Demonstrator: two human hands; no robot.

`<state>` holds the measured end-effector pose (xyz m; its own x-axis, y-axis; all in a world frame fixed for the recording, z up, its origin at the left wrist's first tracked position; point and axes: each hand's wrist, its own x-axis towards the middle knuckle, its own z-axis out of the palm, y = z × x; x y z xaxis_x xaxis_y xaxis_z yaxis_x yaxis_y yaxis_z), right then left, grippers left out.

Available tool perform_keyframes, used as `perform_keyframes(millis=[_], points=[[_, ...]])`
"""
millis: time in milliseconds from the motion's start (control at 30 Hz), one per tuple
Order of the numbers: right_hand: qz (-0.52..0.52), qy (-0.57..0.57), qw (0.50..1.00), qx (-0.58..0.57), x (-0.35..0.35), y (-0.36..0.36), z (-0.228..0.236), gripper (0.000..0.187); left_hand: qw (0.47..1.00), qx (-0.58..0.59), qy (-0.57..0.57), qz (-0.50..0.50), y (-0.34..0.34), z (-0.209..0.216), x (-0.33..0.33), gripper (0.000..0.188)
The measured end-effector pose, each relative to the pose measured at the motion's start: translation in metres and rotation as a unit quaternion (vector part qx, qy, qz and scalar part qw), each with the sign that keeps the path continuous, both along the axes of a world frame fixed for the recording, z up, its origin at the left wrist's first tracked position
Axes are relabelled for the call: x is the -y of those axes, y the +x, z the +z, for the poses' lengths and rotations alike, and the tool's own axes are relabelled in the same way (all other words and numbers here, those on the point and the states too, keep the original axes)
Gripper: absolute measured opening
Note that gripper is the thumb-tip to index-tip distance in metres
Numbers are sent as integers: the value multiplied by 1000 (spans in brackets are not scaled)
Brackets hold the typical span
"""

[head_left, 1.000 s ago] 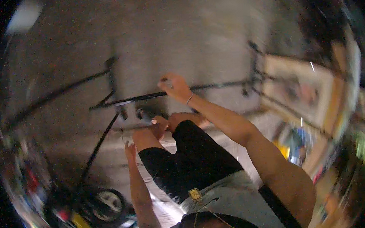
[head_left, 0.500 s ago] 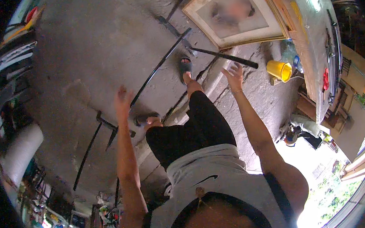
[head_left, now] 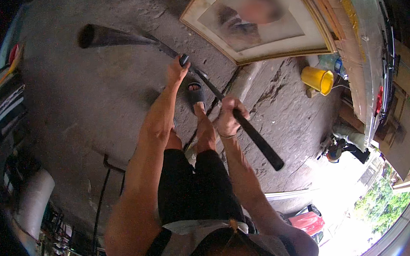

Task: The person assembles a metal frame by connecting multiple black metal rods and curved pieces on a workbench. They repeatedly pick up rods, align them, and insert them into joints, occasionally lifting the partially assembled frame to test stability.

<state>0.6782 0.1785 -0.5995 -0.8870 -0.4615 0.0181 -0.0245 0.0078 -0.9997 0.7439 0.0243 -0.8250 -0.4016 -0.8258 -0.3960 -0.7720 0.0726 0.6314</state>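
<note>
A black metal tube frame [head_left: 262,147] is raised off the floor, slanting across in front of my legs. My right hand [head_left: 232,116] is wrapped round its straight bar, whose near end sticks out toward the lower right. Further along, my left hand [head_left: 178,72] is closed on a short black tube that pokes out of the top of the fist. A thick tube end of the frame [head_left: 118,36] reaches toward the upper left, blurred and large. Where the tubes join is partly hidden by my hands.
A gilt-framed portrait [head_left: 283,55] leans at the upper right beside a tall wood-edged stack [head_left: 346,46]. A yellow bucket [head_left: 316,79] stands below it. Another black metal frame [head_left: 100,197] lies at the lower left, near a pale roll [head_left: 35,202]. A low ledge [head_left: 251,79] crosses the floor.
Both hands were empty and apart, above tube frames lying on the floor. Now they grip one frame, which has come up off the floor. My left hand has moved right and away from me.
</note>
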Motion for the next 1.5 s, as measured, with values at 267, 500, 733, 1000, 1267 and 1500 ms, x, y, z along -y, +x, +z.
perform_keyframes(millis=[267, 500, 733, 1000, 1267, 1500], points=[[5, 34, 997, -65, 12, -22, 3, 40, 996, 35, -67, -46, 4, -9, 1, 39], [-44, 122, 972, -198, 13, -15, 2, 23, 996, 45, -70, -35, 13, -17, -7, 46], [-83, 58, 994, -45, -5, 8, -3, 7, 997, 48, -57, -27, 12, -3, -3, 42], [-87, 65, 993, -38, 0, 17, -1, 7, 994, 60, -75, -52, 12, -15, -3, 45], [14, 18, 1000, -16, -19, 16, -36, 5, 990, 112, -29, -78, 21, -52, 0, 54], [49, 358, 932, -27, -66, 3, 20, 75, 991, 71, 75, -80, 99, 87, 2, 97]])
